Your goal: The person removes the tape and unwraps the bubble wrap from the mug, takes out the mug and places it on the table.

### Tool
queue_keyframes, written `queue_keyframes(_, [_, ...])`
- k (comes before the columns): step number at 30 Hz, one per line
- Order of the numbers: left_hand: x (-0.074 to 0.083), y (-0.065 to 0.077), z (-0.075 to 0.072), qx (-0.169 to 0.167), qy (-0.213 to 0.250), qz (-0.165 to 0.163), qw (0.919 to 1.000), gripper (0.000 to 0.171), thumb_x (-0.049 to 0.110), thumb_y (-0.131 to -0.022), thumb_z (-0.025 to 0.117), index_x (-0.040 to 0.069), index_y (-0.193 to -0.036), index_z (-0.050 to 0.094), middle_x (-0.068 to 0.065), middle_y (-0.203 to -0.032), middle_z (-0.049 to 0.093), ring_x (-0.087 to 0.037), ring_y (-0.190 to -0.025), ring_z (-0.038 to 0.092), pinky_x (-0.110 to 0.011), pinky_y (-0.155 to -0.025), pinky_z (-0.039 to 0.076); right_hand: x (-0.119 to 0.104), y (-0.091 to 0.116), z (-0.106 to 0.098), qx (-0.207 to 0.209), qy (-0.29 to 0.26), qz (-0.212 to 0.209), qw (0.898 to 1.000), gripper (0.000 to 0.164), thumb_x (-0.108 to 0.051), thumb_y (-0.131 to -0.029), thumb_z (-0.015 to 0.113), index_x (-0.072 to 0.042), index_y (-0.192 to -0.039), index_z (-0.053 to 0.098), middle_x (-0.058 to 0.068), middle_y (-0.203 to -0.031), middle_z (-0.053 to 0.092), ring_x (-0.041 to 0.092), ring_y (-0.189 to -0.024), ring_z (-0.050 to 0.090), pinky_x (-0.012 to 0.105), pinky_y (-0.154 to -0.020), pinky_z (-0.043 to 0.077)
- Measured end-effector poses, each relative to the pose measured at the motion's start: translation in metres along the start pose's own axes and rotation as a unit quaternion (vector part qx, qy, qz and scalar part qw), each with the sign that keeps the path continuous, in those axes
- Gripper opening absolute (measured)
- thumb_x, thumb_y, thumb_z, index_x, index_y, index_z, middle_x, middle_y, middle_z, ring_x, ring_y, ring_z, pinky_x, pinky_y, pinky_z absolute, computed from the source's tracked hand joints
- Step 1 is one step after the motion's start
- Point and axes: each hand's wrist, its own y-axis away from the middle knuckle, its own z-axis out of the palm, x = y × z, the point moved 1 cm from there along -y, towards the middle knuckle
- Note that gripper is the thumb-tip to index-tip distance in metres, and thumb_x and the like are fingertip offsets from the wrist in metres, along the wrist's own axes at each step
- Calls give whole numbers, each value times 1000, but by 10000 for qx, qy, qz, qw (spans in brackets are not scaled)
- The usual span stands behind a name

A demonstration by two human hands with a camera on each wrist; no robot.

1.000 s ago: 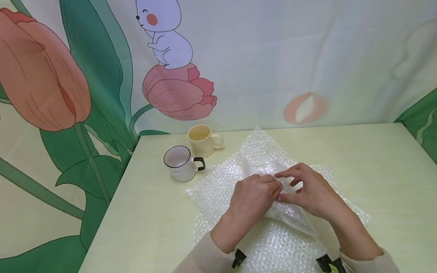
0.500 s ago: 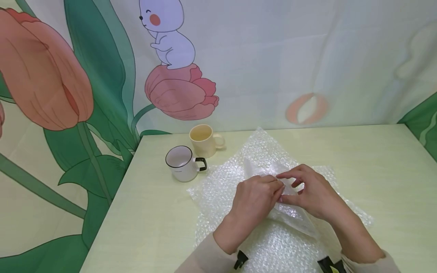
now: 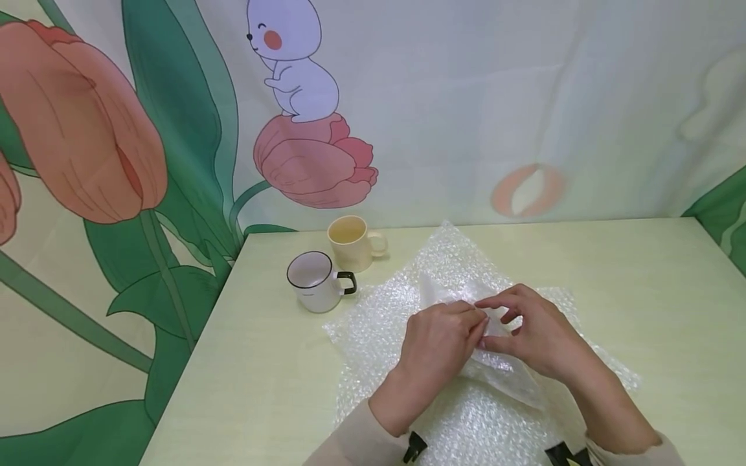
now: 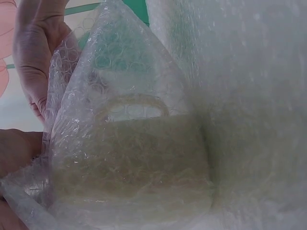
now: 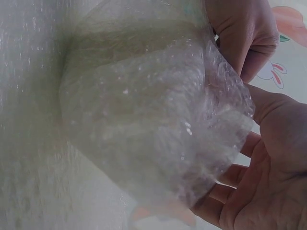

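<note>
A sheet of clear bubble wrap (image 3: 379, 330) lies spread on the table, with its middle folded up around a mug. Through the plastic in the left wrist view, the pale mug (image 4: 129, 158) shows its looped handle (image 4: 136, 101). My left hand (image 3: 440, 336) is curled and pinches the gathered wrap over the mug. Facing it, my right hand (image 3: 539, 333) holds the wrap's fold between thumb and forefinger, its other fingers bent. In the right wrist view the folded wrap (image 5: 139, 120) covers the mug's side and hides most of it.
A white mug (image 3: 317, 291) with a black rim and handle stands left of the wrap. Just behind it is a cream-yellow mug (image 3: 351, 249). The table (image 3: 245, 388) meets a printed cloth backdrop (image 3: 437, 129) at its back edge.
The head view has shifted slightly, so everything appears a little further right and lower. Both hands keep nearly the same hold on the bubble wrap.
</note>
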Motion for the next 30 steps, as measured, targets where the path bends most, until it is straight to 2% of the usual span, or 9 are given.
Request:
queue_keyframes(17, [0,0,2,-14,117,-171,9998,7,26,-92,77,26,-93,84,19,-91,78,3,-77,72,-13,-56,52,4,-1,1,17,-58,-62,10000,54,-33,-77,93,-19,-125,74,5,-117,66,23,-98,69,27,-70,57])
queue_keyframes(24, [-3,0,0,103,369,-359,9986,11,27,-95,75,24,-90,84,17,-87,78,4,-68,70,-12,-52,48,3,-1,2,-72,-85,46,9999,55,-36,-76,93,-21,-125,74,3,-118,65,24,-101,68,29,-72,57])
queue_keyframes(30, [-3,-1,0,116,384,-335,9986,9,27,-94,76,24,-90,84,17,-87,78,3,-70,70,-13,-52,48,2,-1,1,-50,-112,7,9999,56,-37,-76,93,-20,-126,74,4,-119,65,24,-100,69,30,-72,58])
